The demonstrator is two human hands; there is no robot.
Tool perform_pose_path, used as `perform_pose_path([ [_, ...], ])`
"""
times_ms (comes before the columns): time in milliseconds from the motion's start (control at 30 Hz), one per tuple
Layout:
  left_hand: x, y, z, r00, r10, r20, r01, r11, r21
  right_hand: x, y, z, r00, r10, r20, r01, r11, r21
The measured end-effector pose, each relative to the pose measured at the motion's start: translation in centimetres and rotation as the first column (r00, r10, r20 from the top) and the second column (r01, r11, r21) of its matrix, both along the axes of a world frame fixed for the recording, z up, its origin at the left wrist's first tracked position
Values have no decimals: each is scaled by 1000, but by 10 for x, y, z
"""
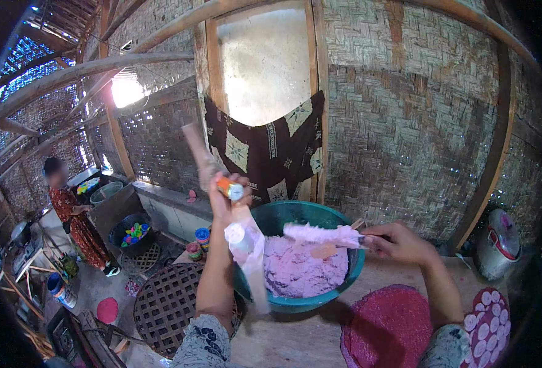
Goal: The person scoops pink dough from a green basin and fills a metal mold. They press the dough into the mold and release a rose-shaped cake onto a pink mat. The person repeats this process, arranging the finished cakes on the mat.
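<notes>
Dough [305,270], pale purple and soft, fills most of the teal bowl [344,222], which sits on the wooden table [301,340] just below both sets of fingers. The left hand [225,196] is raised above the bowl's near rim, its fingers closed around a pale tube-shaped press [202,161] with a small orange piece at the grip; a strip of thin white plastic [255,270] hangs down from under that hand. The right hand [397,242] pinches the handle end of a flat spatula [323,234], its blade coated in dough and pointing toward the left fingers. Judging by the full bowl, only 1 scoop is in hand and nearly all the dough is yet to be loaded. A round pink mat [387,328] lies beneath the right wrist.
</notes>
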State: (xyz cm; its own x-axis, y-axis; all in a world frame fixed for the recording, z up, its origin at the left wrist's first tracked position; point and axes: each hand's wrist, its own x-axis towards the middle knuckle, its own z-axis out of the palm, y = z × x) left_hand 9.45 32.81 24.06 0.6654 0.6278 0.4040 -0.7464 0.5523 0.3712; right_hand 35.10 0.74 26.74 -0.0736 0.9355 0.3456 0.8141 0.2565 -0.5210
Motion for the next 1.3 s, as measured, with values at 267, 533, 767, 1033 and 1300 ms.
perform_pose_path([
  [267,-6,-17,38,311,948,66,-932,318,-171,-50,30,-64,617,-100,-781,-120,968,-219],
  [533,13,-37,29,-112,989,94,-993,-109,-42,-84,95,-126,724,-106,-681,127,992,-19],
  [767,14,-3,-14,-529,727,437,-664,-675,320,-81,68,-117,683,-81,-726,-57,985,-164],
  [1033,-72,-7,54,-367,789,493,-401,-613,681,4,75,-105,807,-372,458,486,860,-157],
  [1300,-91,-69,72,-264,786,559,170,-532,829,11,136,-156,632,14,775,242,946,-214],
])
